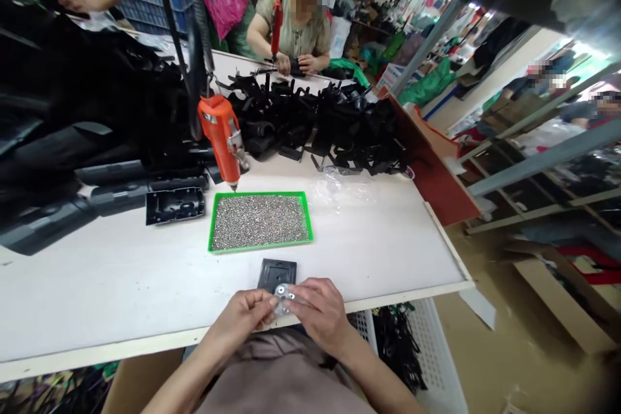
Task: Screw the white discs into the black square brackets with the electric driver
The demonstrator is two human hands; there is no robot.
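Between my two hands, at the near edge of the white table [369, 239], is a small clear plastic piece [281, 305] with a round metal-looking spot on it. The fingers of my left hand [250, 310] pinch its left side. My right hand [320, 310] grips it from the right with thumb and fingers. Just beyond the fingertips a black square plastic part [277, 273] lies flat, its near edge partly covered by the hands. Farther off sits a green-rimmed tray [310, 226] full of tiny shiny metal pieces, apparently screws.
An orange electric screwdriver [218, 132] hangs over the tray's far left corner. Black plastic housings [175, 206] pile up at left, and black parts [320, 116] heap across the back. A co-worker [295, 26] sits opposite. Below the right edge stands a white basket [436, 349].
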